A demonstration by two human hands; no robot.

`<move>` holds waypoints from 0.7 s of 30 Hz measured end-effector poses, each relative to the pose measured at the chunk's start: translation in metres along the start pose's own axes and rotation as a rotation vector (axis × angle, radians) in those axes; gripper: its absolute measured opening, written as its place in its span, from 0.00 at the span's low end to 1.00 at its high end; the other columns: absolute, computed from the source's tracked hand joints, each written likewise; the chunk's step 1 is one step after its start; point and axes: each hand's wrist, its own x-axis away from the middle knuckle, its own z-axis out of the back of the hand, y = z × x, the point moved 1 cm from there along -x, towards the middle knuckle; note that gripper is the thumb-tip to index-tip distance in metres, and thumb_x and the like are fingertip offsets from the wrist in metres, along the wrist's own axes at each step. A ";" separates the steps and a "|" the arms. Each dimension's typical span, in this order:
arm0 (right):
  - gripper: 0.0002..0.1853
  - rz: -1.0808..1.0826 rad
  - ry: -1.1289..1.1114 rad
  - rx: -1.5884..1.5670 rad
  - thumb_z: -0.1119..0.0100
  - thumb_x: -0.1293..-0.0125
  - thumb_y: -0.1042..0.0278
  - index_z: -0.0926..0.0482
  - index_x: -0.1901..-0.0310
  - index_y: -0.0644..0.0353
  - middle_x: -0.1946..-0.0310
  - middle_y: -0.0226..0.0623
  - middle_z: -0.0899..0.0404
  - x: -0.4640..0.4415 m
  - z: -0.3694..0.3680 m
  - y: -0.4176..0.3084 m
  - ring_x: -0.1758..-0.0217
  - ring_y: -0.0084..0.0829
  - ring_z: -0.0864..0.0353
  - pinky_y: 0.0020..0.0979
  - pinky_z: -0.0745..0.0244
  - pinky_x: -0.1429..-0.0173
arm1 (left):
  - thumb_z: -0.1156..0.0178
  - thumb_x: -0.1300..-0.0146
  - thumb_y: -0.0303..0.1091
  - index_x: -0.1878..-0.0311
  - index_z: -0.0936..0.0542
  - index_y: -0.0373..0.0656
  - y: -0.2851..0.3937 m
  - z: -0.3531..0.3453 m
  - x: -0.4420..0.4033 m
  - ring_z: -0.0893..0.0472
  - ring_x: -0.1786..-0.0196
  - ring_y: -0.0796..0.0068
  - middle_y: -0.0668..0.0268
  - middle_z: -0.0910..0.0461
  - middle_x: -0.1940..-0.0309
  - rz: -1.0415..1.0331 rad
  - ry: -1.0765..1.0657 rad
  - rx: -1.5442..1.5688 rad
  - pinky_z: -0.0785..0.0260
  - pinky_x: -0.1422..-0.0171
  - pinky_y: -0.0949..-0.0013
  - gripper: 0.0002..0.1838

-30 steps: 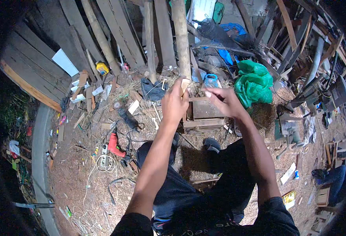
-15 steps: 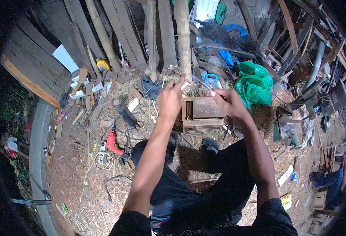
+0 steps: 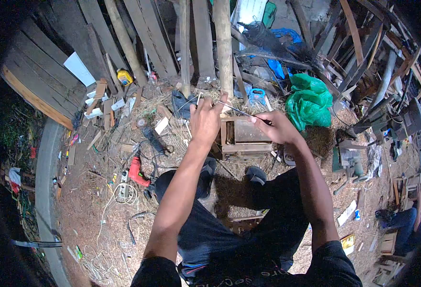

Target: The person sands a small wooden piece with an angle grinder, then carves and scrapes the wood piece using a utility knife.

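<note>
My left hand (image 3: pixel 205 122) is raised above the far edge of a wooden box-like block (image 3: pixel 253 131), its fingers closed on a small pale piece (image 3: pixel 225 106), which they mostly hide. In my right hand (image 3: pixel 278 126) is a slim, dark, knife-like tool (image 3: pixel 236 110), held between thumb and fingers. The tool points up and left, its tip close to the fingertips of my left hand. Its exact kind is hard to make out. Both hands are in front of my knees, above the shaving-covered ground.
A red power drill (image 3: pixel 137 172) and a power strip (image 3: pixel 123 191) with white cable lie at left. Beyond the block is a green plastic bag (image 3: pixel 310 100). A bench vise (image 3: pixel 354 167) stands at right, and another person's leg (image 3: pixel 401 227) shows at far right.
The right hand has moved slightly left, and the tool has tilted so its length shows more clearly, reaching the left fingertips. The left hand has shifted slightly, its fingers rearranged.
</note>
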 end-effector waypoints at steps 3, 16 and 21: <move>0.21 -0.002 0.108 -0.013 0.47 0.28 0.51 0.19 0.65 0.64 0.82 0.43 0.28 0.000 -0.002 0.015 0.77 0.27 0.34 0.38 0.32 0.67 | 0.43 0.43 0.25 0.37 0.22 0.61 -0.002 -0.001 0.002 0.22 0.53 0.65 0.62 0.21 0.60 -0.044 -0.061 -0.013 0.38 0.52 0.58 0.29; 0.21 -0.012 0.045 -0.065 0.46 0.28 0.52 0.19 0.66 0.65 0.83 0.38 0.28 -0.010 -0.004 0.024 0.77 0.23 0.36 0.37 0.35 0.70 | 0.40 0.45 0.26 0.39 0.20 0.58 -0.007 -0.009 0.006 0.22 0.56 0.64 0.62 0.23 0.65 -0.064 -0.046 0.025 0.37 0.51 0.57 0.28; 0.22 -0.128 0.212 -0.208 0.44 0.28 0.51 0.18 0.65 0.67 0.79 0.23 0.27 -0.014 -0.007 0.036 0.73 0.18 0.34 0.30 0.34 0.69 | 0.38 0.37 0.38 0.40 0.21 0.50 -0.022 -0.029 0.006 0.22 0.67 0.69 0.65 0.22 0.69 0.153 -0.176 0.705 0.33 0.61 0.62 0.21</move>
